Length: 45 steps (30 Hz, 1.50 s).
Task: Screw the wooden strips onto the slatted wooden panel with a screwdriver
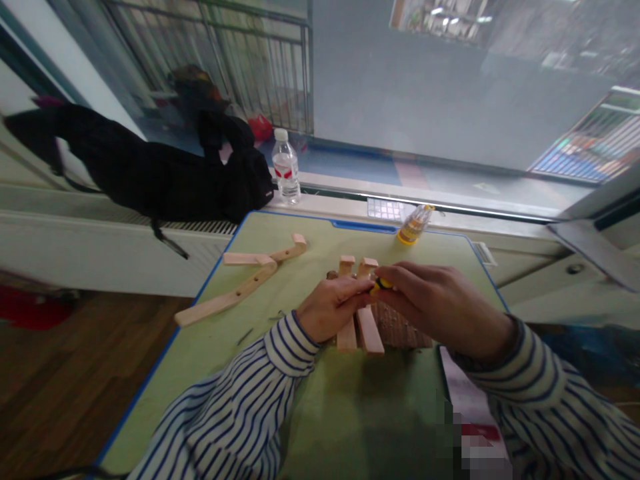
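"Right hand (433, 300) and left hand (333, 307): over what are they held?"

"Over a green table (350, 420) edged in blue."

"What is placed on it?"

"Beneath the hands, a brown ridged block (407, 328) is partly covered by two pale wooden strips (371, 331). To their left, two bent strips (220, 302) are laid; a yellow-bottomed bottle (413, 228) is set near the far edge."

"And what is gripped?"

"By the right hand, its fingers closed narrowly, a small yellow-and-black piece (384, 283) is held at the wooden strips, beside the left fingertips; whether anything is gripped by those cannot be told."
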{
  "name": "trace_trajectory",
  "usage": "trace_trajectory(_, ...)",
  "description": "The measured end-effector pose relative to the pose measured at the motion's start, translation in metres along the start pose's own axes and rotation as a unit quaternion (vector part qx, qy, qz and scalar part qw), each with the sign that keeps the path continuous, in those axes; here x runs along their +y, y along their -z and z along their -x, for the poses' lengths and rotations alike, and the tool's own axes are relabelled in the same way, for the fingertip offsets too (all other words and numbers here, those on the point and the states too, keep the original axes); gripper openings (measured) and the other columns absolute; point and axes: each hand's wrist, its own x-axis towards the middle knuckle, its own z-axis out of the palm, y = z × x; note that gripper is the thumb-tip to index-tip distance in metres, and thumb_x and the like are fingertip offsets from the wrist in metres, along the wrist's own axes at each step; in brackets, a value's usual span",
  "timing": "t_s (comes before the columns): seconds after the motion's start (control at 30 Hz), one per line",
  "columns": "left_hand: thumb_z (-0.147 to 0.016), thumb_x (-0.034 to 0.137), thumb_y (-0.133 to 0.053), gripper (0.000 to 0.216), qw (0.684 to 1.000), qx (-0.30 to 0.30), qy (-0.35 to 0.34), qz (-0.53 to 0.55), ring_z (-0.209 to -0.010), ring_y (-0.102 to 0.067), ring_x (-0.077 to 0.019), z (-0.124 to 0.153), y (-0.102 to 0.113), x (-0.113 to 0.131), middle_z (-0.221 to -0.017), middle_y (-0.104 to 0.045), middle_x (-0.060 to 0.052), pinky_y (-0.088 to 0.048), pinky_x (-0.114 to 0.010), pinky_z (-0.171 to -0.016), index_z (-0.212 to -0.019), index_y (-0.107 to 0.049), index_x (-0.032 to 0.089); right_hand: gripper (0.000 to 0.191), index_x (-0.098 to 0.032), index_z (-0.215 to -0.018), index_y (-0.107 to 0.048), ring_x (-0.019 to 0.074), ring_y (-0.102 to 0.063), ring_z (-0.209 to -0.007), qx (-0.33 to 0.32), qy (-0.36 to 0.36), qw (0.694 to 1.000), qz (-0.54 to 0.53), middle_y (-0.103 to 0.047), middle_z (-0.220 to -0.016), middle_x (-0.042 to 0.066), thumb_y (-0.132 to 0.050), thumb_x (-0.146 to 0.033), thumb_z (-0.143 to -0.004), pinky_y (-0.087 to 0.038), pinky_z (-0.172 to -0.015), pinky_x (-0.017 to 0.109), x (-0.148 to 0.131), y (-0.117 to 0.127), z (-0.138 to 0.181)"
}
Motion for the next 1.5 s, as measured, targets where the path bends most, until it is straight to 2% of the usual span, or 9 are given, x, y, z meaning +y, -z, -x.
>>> trace_trajectory(0.13, -0.089, 0.024, -0.051, 0.023, 1.000, -0.004, 0.000, 0.006, -0.090, -0.064, -0.0147, 0.000, 0.000, 0.000, -0.100, -0.070, -0.004, -0.051, -0.026, -0.081, -0.105, -0.066, 0.019, 0.028, -0.015, -0.107, -0.055, 0.0167, -0.062, -0.075, 0.007, 0.000, 1.000, 0.011, -0.066, -0.090, 0.007, -0.044, -0.036, -0.092, -0.042, -0.063, 0.027, 0.000, -0.002, 0.000)
trace_trajectory(0.33, -0.078, 0.027, -0.065, 0.024, 0.998, 0.066, 0.013, -0.014, -0.079, -0.065, -0.0136, 0.002, 0.000, 0.003, -0.091, -0.071, -0.003, -0.052, -0.024, -0.076, -0.101, -0.068, 0.019, 0.026, -0.016, -0.103, -0.056, 0.0167, -0.061, -0.071, 0.003, -0.004, 1.000, 0.021, -0.065, -0.087, 0.006, -0.044, -0.036, -0.092, -0.041, -0.059, 0.028, -0.002, -0.001, -0.002)
trace_trajectory(0.5, -0.079, 0.028, -0.065, 0.021, 0.996, 0.071, 0.029, -0.041, -0.075, -0.064, -0.0130, 0.004, 0.001, 0.003, -0.083, -0.071, -0.001, -0.051, -0.024, -0.071, -0.098, -0.069, 0.021, 0.031, -0.017, -0.118, -0.050, 0.0198, -0.063, -0.084, -0.025, 0.009, 1.000, -0.003, -0.065, -0.103, 0.008, -0.044, -0.033, -0.092, -0.047, -0.066, 0.031, -0.004, 0.002, -0.006)
trace_trajectory(0.63, -0.077, 0.029, -0.066, 0.021, 0.996, 0.080, 0.026, -0.033, -0.076, -0.064, -0.0144, 0.004, 0.000, 0.001, -0.084, -0.071, -0.003, -0.052, -0.025, -0.070, -0.096, -0.069, 0.019, 0.043, -0.015, -0.130, -0.041, 0.0212, -0.060, -0.101, -0.024, 0.054, 0.997, -0.050, -0.056, -0.124, 0.013, -0.048, -0.030, -0.090, -0.050, -0.078, 0.034, -0.003, 0.008, -0.006)
trace_trajectory(0.77, -0.076, 0.027, -0.067, 0.019, 0.995, 0.095, 0.027, -0.023, -0.081, -0.064, -0.0163, 0.004, -0.002, -0.001, -0.087, -0.071, -0.005, -0.052, -0.027, -0.073, -0.093, -0.070, 0.018, 0.040, -0.017, -0.125, -0.049, 0.0206, -0.059, -0.105, -0.019, 0.085, 0.995, -0.055, -0.056, -0.126, 0.012, -0.053, -0.022, -0.085, -0.050, -0.082, 0.034, -0.002, 0.010, -0.006)
trace_trajectory(1.0, -0.079, 0.026, -0.065, 0.015, 0.997, 0.064, 0.008, -0.029, -0.083, -0.064, -0.0157, 0.002, 0.000, -0.002, -0.089, -0.071, -0.005, -0.051, -0.027, -0.076, -0.090, -0.070, 0.018, 0.033, -0.016, -0.120, -0.052, 0.0207, -0.060, -0.102, -0.009, 0.060, 0.997, -0.050, -0.059, -0.120, 0.011, -0.051, -0.020, -0.087, -0.049, -0.084, 0.034, 0.001, 0.003, -0.004)
trace_trajectory(1.17, -0.084, 0.025, -0.058, 0.015, 0.999, 0.042, -0.014, -0.029, -0.084, -0.064, -0.0156, 0.000, 0.000, -0.003, -0.090, -0.070, -0.006, -0.050, -0.027, -0.077, -0.090, -0.069, 0.017, 0.029, -0.017, -0.117, -0.053, 0.0200, -0.063, -0.090, -0.003, 0.031, 0.999, -0.015, -0.064, -0.110, 0.010, -0.050, -0.024, -0.089, -0.050, -0.076, 0.033, 0.001, -0.001, -0.004)
trace_trajectory(1.33, -0.089, 0.026, -0.051, 0.020, 1.000, 0.005, -0.015, -0.010, -0.085, -0.063, -0.0144, -0.001, 0.002, -0.005, -0.092, -0.070, -0.005, -0.050, -0.026, -0.079, -0.095, -0.068, 0.017, 0.029, -0.016, -0.116, -0.051, 0.0202, -0.064, -0.084, 0.021, 0.006, 1.000, 0.011, -0.064, -0.109, 0.008, -0.047, -0.030, -0.091, -0.049, -0.069, 0.032, -0.002, -0.007, -0.002)
trace_trajectory(1.5, -0.087, 0.026, -0.052, 0.021, 1.000, 0.023, -0.015, 0.004, -0.085, -0.064, -0.0143, 0.000, 0.000, -0.002, -0.093, -0.070, -0.005, -0.050, -0.025, -0.078, -0.098, -0.068, 0.017, 0.031, -0.017, -0.117, -0.050, 0.0196, -0.064, -0.083, 0.031, 0.002, 0.999, 0.013, -0.064, -0.107, 0.007, -0.044, -0.033, -0.092, -0.048, -0.067, 0.031, -0.004, -0.010, 0.000)
